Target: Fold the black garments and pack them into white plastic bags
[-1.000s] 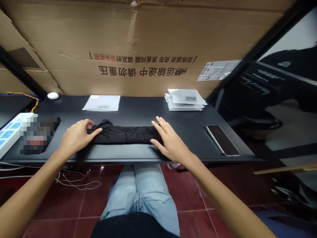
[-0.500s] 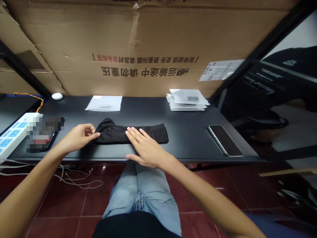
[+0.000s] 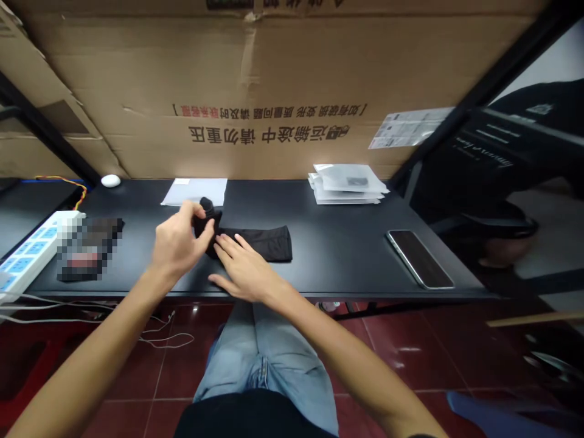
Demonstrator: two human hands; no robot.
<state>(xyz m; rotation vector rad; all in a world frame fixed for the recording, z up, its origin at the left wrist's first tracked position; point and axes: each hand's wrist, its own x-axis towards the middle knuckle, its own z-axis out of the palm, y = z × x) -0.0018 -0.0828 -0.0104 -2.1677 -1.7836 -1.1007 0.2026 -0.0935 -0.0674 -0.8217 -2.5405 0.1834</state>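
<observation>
A long folded black cloth [image 3: 267,241] lies across the middle of the black table [image 3: 337,243]. My left hand [image 3: 177,243] pinches the cloth's left end and holds it lifted off the table, folded toward the right. My right hand [image 3: 241,271] lies flat with fingers stretched out, pressing on the cloth just right of the lifted end. The cloth's right end rests flat on the table.
A phone [image 3: 420,258] lies face up at the right. A stack of clear bags [image 3: 347,183] and a single flat bag [image 3: 194,191] sit at the back, before a big cardboard wall [image 3: 274,91]. A power strip [image 3: 27,255], a blurred object [image 3: 86,248] and a white mouse [image 3: 111,180] are at the left.
My right hand slid from the cloth's right end to near its left end. My left hand gripped the left end, lifted it and carried it rightward.
</observation>
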